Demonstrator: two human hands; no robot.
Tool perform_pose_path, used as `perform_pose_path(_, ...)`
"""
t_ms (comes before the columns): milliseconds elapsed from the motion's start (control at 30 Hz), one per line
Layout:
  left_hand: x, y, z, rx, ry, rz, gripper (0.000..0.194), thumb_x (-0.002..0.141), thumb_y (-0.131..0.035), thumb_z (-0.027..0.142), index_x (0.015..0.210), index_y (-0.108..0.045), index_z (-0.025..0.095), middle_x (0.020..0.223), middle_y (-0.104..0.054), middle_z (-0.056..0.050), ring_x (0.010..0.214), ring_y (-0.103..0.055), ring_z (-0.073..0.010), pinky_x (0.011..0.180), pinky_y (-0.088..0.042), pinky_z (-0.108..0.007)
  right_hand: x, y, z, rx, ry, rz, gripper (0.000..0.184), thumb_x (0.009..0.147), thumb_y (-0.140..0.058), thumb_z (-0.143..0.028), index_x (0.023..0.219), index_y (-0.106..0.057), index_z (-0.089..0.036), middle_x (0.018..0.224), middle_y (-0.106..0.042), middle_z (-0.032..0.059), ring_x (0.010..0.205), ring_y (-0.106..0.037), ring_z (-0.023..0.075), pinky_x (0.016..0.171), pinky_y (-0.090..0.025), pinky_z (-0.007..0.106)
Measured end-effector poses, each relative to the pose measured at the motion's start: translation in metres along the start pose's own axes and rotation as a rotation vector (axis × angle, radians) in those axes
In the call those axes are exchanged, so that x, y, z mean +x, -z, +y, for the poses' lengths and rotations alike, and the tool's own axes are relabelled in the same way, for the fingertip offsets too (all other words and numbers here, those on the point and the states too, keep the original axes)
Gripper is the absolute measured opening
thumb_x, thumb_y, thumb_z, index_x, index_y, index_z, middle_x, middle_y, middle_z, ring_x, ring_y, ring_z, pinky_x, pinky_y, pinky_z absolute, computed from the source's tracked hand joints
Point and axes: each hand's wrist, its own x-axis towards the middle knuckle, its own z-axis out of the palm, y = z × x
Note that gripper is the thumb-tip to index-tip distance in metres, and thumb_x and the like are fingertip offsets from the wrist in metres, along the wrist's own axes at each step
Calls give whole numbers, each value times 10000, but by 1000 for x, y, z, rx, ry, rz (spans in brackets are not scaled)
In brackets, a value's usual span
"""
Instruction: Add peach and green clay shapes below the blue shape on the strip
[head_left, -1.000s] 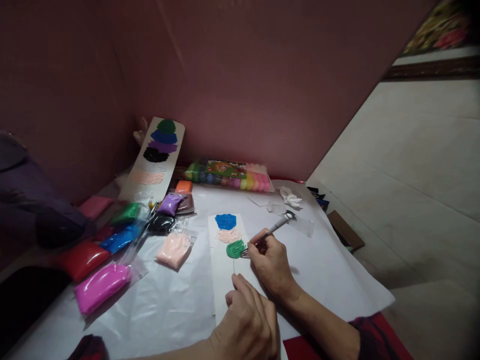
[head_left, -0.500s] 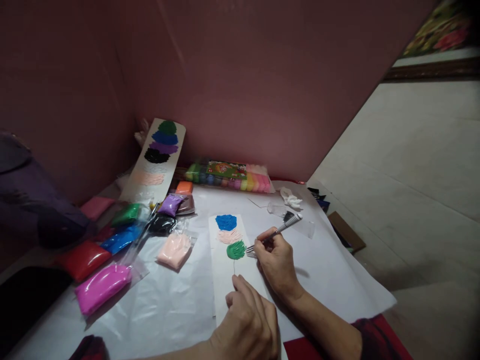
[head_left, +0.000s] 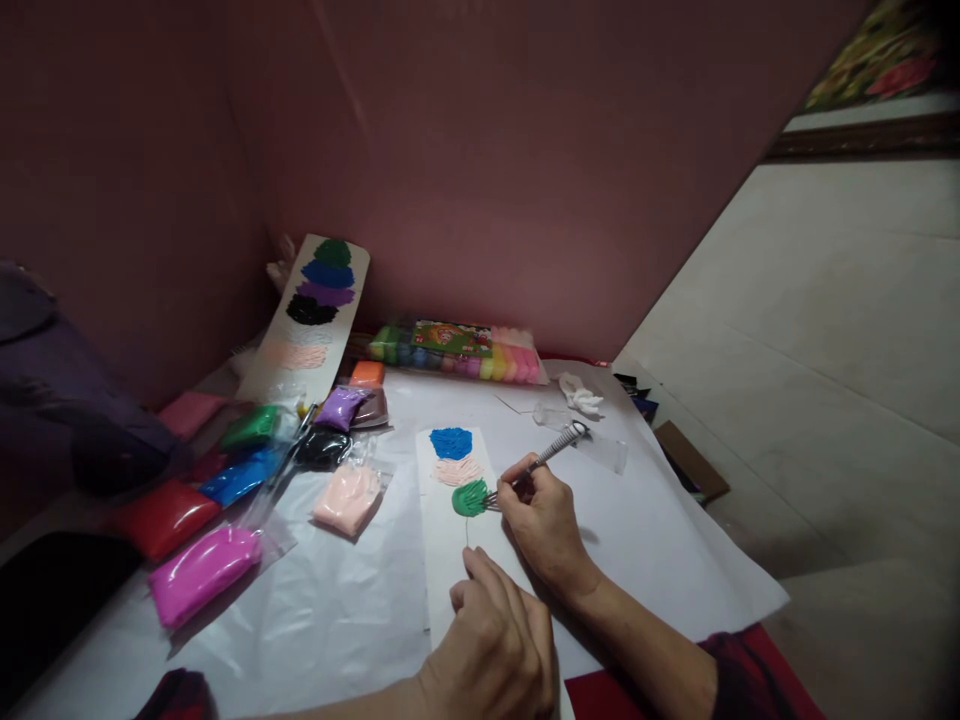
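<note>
My right hand (head_left: 546, 522) pinches a metal fork (head_left: 546, 455), its tines touching the right edge of a green clay patch (head_left: 469, 497). That patch lies on a white card strip (head_left: 450, 560), below a peach patch (head_left: 457, 470) and a blue patch (head_left: 451, 442). My left hand (head_left: 493, 645) rests on the near end of the strip, fingers curled, one fingertip pressing the card down.
Bags of coloured clay lie to the left: pink (head_left: 202, 572), red (head_left: 161, 518), blue (head_left: 240, 478), green (head_left: 251, 427), peach (head_left: 348, 497), purple (head_left: 341, 407). A finished card (head_left: 311, 315) leans on the wall beside a clay pack (head_left: 457, 352). The white sheet (head_left: 660, 540) ends at right.
The fork drew back to the right of the green patch half a second ago, then returned left so its tines touch the patch again. My left hand stayed put.
</note>
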Motion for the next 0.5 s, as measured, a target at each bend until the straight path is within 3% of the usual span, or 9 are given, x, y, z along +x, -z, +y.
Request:
perform_pose_path(267,-1,-3,0,0,-9,3,262,760,-447,189,865,-610,13,845,-685,-267,764,-673,-351,457,-387,-304,0,1,3,-90,-3,77,60,747,-519,-217,717,-545,-173,574,-578,-10,479,-500,124,479,-405,232)
perform_pose_path(500,0,1,-1,-10,-15,-38,263,767,-435,160,886,-610,4,867,-680,-279,777,-673,-365,448,-401,-306,1,1,5,32,-42,134,72,739,-552,-249,733,-551,-178,550,-573,-12,472,-501,130,446,-387,227)
